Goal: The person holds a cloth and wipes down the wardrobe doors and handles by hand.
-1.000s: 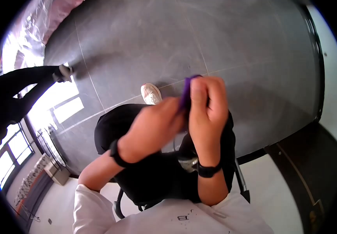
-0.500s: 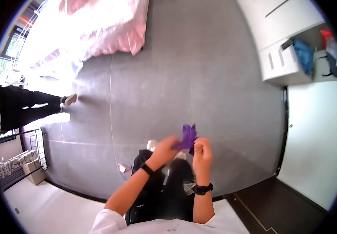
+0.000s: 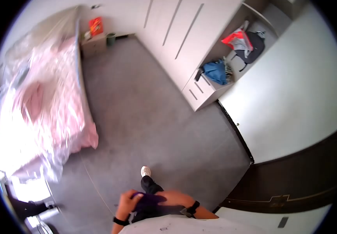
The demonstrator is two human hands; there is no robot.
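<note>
Between the hands, a purple cloth (image 3: 149, 200) is pinched by the fingers of the left hand (image 3: 127, 202); whether the blurred fingers of the right hand (image 3: 177, 198) are closed cannot be told. Tension is best kept even. The cloth's long axis is laid crosswise between the fingers, no tip being distinguishable. Beyond them, a white shoe (image 3: 146, 171) is seen.

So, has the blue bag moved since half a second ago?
No: the blue bag keeps its place on the drawers; the camera's view has shifted.
</note>
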